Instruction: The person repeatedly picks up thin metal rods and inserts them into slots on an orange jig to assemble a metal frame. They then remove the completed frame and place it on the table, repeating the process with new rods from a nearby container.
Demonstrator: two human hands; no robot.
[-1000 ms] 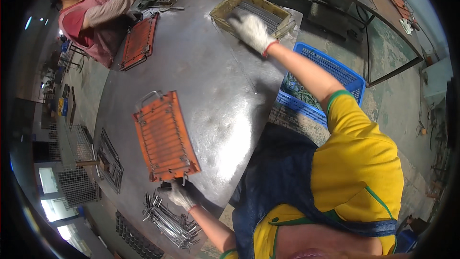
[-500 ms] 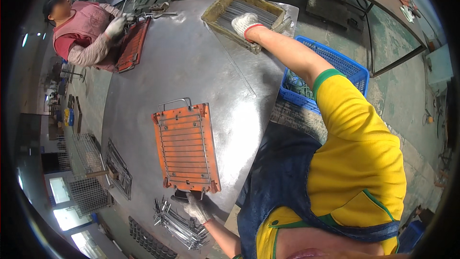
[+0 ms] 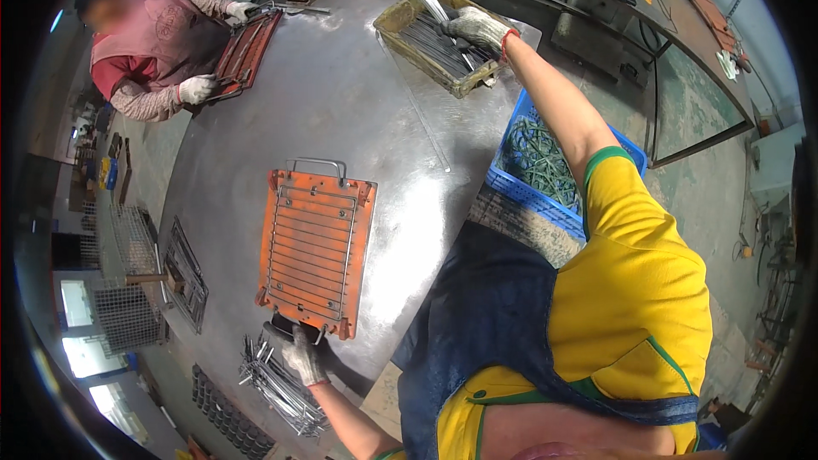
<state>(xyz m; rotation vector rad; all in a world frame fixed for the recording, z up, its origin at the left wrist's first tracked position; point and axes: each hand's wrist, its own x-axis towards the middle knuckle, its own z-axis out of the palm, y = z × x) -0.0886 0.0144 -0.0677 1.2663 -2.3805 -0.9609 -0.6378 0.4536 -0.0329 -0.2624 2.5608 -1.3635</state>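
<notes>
Orange jig (image 3: 317,249) lies flat near the surface's (image 3: 341,94) near edge; left hand (image 3: 302,356) grips its handle, right hand (image 3: 479,28) closes on metal rods (image 3: 430,41) in the far-corner tray (image 3: 400,38); bare metal between.

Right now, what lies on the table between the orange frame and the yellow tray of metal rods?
In the head view, only bare metal table lies between the orange frame and the yellow tray, apart from one thin rod lying loose there.

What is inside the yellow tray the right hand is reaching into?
The yellow tray holds a bundle of thin grey metal rods lying lengthwise. The gloved right hand rests on them and covers the far end, so what lies beneath it cannot be seen.
</notes>
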